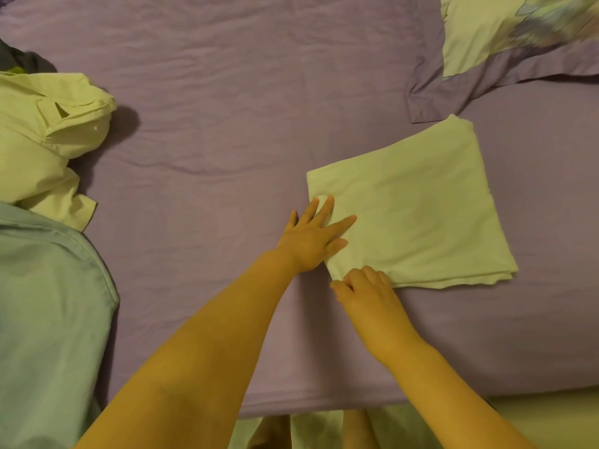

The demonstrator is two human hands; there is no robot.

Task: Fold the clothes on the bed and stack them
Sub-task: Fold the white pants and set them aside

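Pressing flat, left hand (311,238) holds folded cloth (411,209); right hand (366,286) pinches its corner

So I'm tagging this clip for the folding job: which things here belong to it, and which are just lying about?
Part of the job:
folded pale cloth
left hand, flat on it
right hand, at its near corner
crumpled pale shirt
light blue garment

Just lying about:
pillow
purple bedsheet

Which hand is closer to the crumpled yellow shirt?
Left. The left hand lies flat on the folded cloth's near-left edge, on the side toward the crumpled yellow shirt. The right hand pinches the cloth's near corner, farther away.
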